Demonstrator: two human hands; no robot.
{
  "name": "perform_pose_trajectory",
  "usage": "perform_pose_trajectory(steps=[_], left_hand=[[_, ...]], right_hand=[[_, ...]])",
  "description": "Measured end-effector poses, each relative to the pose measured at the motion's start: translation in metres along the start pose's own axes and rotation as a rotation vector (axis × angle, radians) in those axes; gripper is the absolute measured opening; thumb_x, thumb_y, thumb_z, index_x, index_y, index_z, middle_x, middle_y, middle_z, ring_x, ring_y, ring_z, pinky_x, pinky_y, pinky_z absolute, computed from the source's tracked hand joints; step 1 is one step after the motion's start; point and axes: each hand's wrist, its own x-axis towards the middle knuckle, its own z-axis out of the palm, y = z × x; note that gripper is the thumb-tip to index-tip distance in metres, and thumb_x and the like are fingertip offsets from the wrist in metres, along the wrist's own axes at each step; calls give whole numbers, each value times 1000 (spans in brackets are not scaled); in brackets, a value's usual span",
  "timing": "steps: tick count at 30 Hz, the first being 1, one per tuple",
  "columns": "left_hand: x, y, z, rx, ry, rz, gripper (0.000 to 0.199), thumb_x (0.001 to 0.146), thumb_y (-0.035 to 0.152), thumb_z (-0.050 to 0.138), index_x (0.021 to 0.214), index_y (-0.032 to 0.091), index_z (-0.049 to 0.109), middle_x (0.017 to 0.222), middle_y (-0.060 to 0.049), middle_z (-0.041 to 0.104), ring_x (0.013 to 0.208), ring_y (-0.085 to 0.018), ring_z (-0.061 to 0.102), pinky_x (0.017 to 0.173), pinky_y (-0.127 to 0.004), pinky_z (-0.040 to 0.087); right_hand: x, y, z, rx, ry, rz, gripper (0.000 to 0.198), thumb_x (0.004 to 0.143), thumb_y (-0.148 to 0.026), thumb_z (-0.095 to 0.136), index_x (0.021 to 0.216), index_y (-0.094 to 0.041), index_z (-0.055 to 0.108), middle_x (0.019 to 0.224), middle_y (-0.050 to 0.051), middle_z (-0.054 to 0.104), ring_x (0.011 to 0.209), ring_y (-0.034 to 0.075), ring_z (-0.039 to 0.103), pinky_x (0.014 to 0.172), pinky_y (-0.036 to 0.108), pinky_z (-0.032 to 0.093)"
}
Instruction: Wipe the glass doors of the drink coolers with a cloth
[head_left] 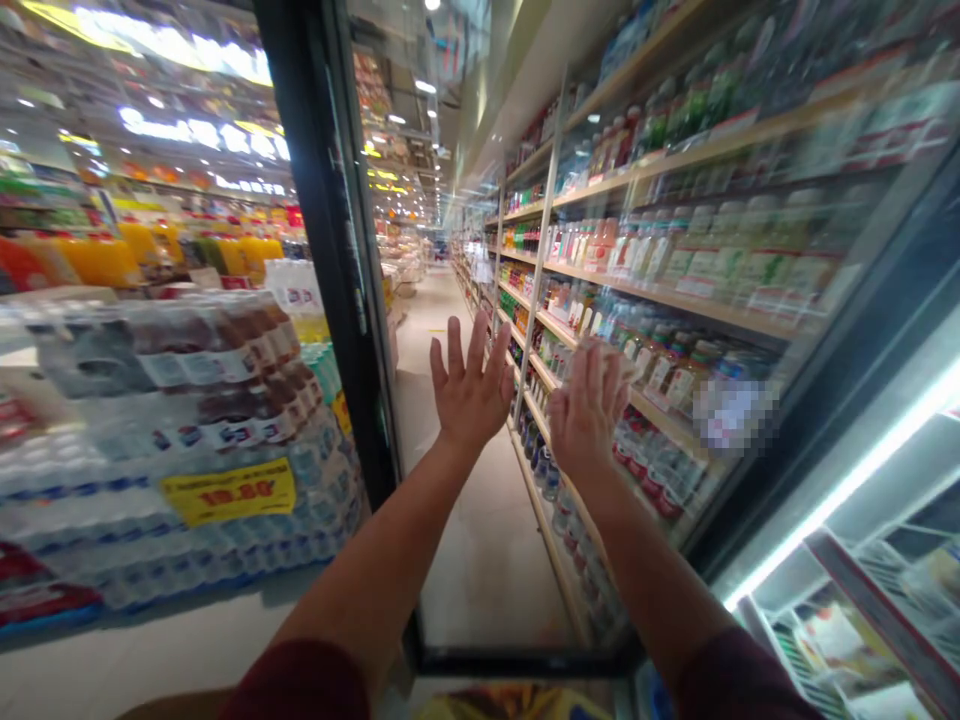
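An open glass door (495,530) with a black frame stands in front of me. My left hand (472,385) is held up at the glass with its fingers spread, palm towards the pane and nothing in it. To its right, my right hand (589,410) is raised flat at the same door, fingers stretched and slightly blurred. A pale blur lies beside its fingertips; I cannot tell whether it is a reflection. Whether either palm touches the glass cannot be made out.
Shelves of bottled drinks (690,250) show through or in the glass. On the left stand stacked bottle packs (225,430) with a yellow price sign (232,490). At lower right is a lit cooler (847,600) with packaged goods. A yellow package (517,703) lies at the bottom edge.
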Motion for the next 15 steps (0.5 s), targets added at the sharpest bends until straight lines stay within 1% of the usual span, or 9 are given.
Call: perform_pose_trajectory(steps=[2,3,5,7,11,13,15], left_hand=[[0,-1,0,3,12,8,60,100,35,49,157,27,32,162,-5,28,155,-26,6,127,-50,7],[0,-1,-1,4,21,16,60,100,35,50,157,27,32,162,-6,28,155,-26,7,127,-50,7],[0,-2,-1,6,34,31,60,99,34,50,157,26,32,162,-6,29,155,-26,6,127,-49,7],[0,-2,-2,8,34,33,60,100,34,49,157,26,32,162,-6,29,155,-26,6,127,-49,6],[-1,0,-2,18,24,21,60,99,35,48,157,26,32,162,-5,27,155,-26,5,127,-51,6],[-1,1,-3,23,20,22,60,100,35,47,157,26,31,163,-5,26,155,-27,5,127,-52,6],[-1,2,-4,30,19,23,60,100,36,46,157,25,32,163,-6,25,155,-27,5,127,-52,6]], right_hand=[[-3,-14,1,-12,-77,-168,62,102,-32,38,161,-22,20,162,9,35,155,28,19,125,54,16],[-4,-13,1,-17,-93,-219,62,102,-32,40,160,-23,23,161,8,37,155,27,21,126,51,14],[-5,2,-2,-26,-83,-243,61,101,-33,41,160,-23,26,161,8,38,154,25,24,126,49,14],[-4,31,-7,-38,-19,-179,62,101,-34,40,160,-22,25,160,10,38,153,25,25,125,51,18],[3,97,-19,-24,210,103,61,103,-37,34,159,-15,27,161,18,34,154,29,24,121,60,25],[9,114,-23,15,307,214,61,103,-38,29,158,-11,28,162,21,30,154,30,23,121,62,24],[15,113,-24,41,359,287,62,104,-38,26,157,-6,29,162,24,27,154,31,20,123,62,20]])
